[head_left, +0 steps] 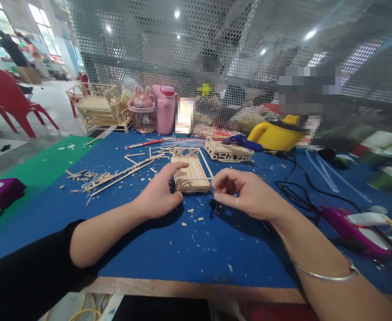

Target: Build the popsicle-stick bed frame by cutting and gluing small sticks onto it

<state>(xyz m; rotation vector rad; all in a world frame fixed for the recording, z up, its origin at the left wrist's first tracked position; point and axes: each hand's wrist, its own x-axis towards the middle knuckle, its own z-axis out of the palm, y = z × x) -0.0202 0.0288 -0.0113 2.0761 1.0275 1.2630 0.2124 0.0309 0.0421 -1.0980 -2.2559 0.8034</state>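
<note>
A small model platform of thin wooden sticks (193, 169), with crossed railings at its ends, lies on the blue table top (196, 254). My left hand (160, 189) curls round its left side, index finger over the deck and thumb at the front corner. Just off the right front corner, my right hand (241, 191) is closed in a pinch; whatever sits between its fingertips is too small to make out. Below those fingertips lies a slim dark blue item (213, 210). Behind the platform stands a second stick model (229, 150), with a blue glue gun (245, 142) at its top.
Loose sticks (122, 174) and offcuts lie to the left. At the back are a larger stick model (98, 107), a pink bottle (165, 109), a lit phone (185, 116) and a yellow container (276, 133). Black cables (298, 191) and clear glue sticks (323, 171) are on the right.
</note>
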